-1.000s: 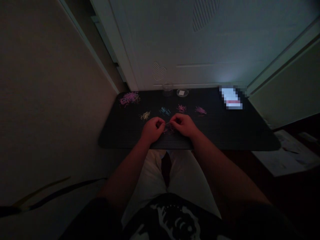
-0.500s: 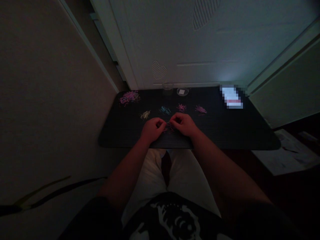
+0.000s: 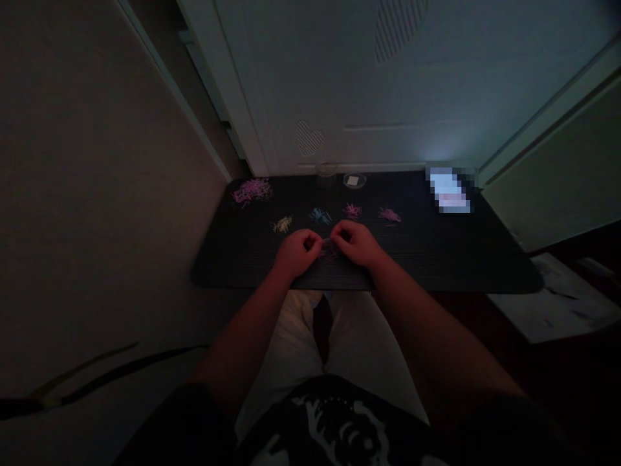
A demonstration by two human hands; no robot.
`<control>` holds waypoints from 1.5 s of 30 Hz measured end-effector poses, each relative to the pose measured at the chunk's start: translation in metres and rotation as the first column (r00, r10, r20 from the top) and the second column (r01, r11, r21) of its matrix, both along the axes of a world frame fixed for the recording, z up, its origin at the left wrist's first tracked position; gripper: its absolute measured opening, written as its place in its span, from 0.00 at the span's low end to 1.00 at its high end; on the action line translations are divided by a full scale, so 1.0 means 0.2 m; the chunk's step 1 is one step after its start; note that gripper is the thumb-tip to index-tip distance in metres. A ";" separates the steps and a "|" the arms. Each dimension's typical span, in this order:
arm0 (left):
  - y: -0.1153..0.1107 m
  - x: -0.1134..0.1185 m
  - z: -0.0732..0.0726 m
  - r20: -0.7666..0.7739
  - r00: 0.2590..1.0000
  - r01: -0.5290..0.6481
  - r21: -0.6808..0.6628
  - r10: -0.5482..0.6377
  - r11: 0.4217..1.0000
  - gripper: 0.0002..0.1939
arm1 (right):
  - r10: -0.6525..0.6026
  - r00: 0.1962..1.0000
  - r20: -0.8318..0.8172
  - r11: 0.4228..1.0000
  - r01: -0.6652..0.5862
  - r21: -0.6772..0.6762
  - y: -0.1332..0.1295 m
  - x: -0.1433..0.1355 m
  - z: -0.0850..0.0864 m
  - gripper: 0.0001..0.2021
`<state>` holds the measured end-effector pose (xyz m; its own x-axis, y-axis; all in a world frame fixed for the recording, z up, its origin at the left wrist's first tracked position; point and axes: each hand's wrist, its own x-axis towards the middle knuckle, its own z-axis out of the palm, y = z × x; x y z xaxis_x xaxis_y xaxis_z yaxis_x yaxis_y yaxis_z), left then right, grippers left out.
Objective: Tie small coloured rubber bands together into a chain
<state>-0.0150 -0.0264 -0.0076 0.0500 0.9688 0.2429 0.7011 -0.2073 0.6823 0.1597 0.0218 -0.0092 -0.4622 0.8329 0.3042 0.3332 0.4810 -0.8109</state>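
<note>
My left hand (image 3: 299, 251) and my right hand (image 3: 355, 242) meet closely over the dark table, fingertips pinched. A thin pale strand (image 3: 326, 240) spans the small gap between them, each hand pinching one end. Just below the fingertips lies a small loose pile of pinkish thin strands (image 3: 329, 251), partly covered by the hands. Beyond them sit small separate piles: yellowish strands (image 3: 282, 224), blue strands (image 3: 320, 215), bright pink strands (image 3: 352, 210) and pinkish-purple strands (image 3: 389, 215). Dim light hides exactly what kind of strands they are.
The black table (image 3: 451, 259) stands against a white door. A larger mixed-colour pile (image 3: 252, 191) lies at its far left corner. Along the back edge are a clear tub (image 3: 326, 175), a round clear lid (image 3: 354, 180) with a white label, and a glowing, pixelated device (image 3: 449, 189).
The hands stay almost in place, still pinched close together. The strand between them has shifted slightly. The piles look the same.
</note>
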 end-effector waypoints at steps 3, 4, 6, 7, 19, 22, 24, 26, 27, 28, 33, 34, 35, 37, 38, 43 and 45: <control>0.00 0.00 0.00 0.006 1.000 -0.005 0.006 0.005 1.000 0.07 | 0.010 1.000 -0.016 1.000 -0.010 -0.001 0.00 0.00 0.00 0.04; 0.00 0.00 0.00 0.010 1.000 -0.006 0.005 0.006 1.000 0.07 | 0.011 1.000 -0.017 1.000 -0.012 -0.006 0.00 0.00 0.00 0.04; 0.00 0.00 0.00 0.019 1.000 -0.003 -0.003 0.003 1.000 0.08 | 0.012 1.000 -0.014 1.000 -0.013 -0.020 0.00 0.00 0.01 0.03; 0.00 0.00 0.00 0.022 1.000 -0.002 -0.007 0.002 1.000 0.08 | 0.011 1.000 -0.013 1.000 -0.012 -0.024 0.00 0.00 0.01 0.03; 0.00 0.00 0.00 0.033 0.999 -0.011 -0.016 0.011 1.000 0.08 | 0.011 0.999 -0.038 0.999 -0.013 -0.053 0.00 0.01 0.01 0.03; 0.00 0.00 0.01 0.030 0.999 -0.010 -0.024 0.011 1.000 0.08 | 0.011 0.999 -0.053 0.997 -0.015 -0.072 0.00 0.00 0.00 0.03; -0.01 0.00 0.01 0.026 1.000 -0.006 -0.019 0.007 1.000 0.07 | 0.014 0.998 -0.058 0.997 -0.018 -0.075 0.00 0.01 0.00 0.03; -0.01 0.00 0.01 0.013 1.000 -0.002 -0.010 0.002 1.000 0.07 | 0.011 0.998 -0.058 0.998 -0.015 -0.068 0.01 0.01 0.00 0.03; -0.01 0.00 0.01 0.003 1.000 0.002 -0.007 -0.002 1.000 0.07 | 0.007 0.998 -0.055 0.998 -0.011 -0.062 0.01 0.01 0.00 0.04; -0.01 0.00 0.01 -0.006 1.000 0.005 -0.004 -0.005 1.000 0.07 | 0.002 0.999 -0.049 0.998 -0.005 -0.056 0.01 0.01 0.00 0.04; -0.01 0.00 0.01 -0.036 0.999 0.012 -0.008 -0.013 1.000 0.08 | -0.013 1.000 -0.017 0.999 0.012 -0.047 0.00 0.00 0.00 0.04; 0.00 0.00 0.01 -0.038 0.999 0.012 -0.004 -0.013 1.000 0.07 | -0.012 1.000 -0.008 0.999 0.012 -0.039 0.00 0.00 0.00 0.04; 0.00 0.00 0.01 -0.040 0.999 0.013 0.003 -0.013 1.000 0.07 | -0.013 1.000 0.003 1.000 0.013 -0.027 0.00 0.00 0.00 0.03; 0.00 0.00 0.01 -0.039 0.999 0.021 0.019 -0.020 1.000 0.07 | -0.013 1.000 0.024 1.000 0.013 0.003 0.00 0.00 0.00 0.03; 0.00 0.00 0.01 -0.038 0.999 0.027 0.023 -0.026 0.999 0.07 | -0.013 0.999 0.032 1.000 0.013 0.016 0.00 0.00 0.00 0.03; 0.00 -0.01 0.00 -0.029 0.998 0.053 0.022 -0.053 0.998 0.06 | -0.050 0.999 0.011 0.998 0.050 0.042 0.01 0.00 0.00 0.03; 0.00 -0.01 0.00 -0.024 0.999 0.046 0.023 -0.046 0.999 0.06 | -0.090 0.996 -0.015 0.995 0.090 0.042 0.01 0.00 0.00 0.03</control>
<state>-0.0166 -0.0264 -0.0079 0.1004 0.9594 0.2635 0.7061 -0.2553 0.6605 0.1594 0.0234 -0.0089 -0.3817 0.8570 0.3461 0.3661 0.4840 -0.7948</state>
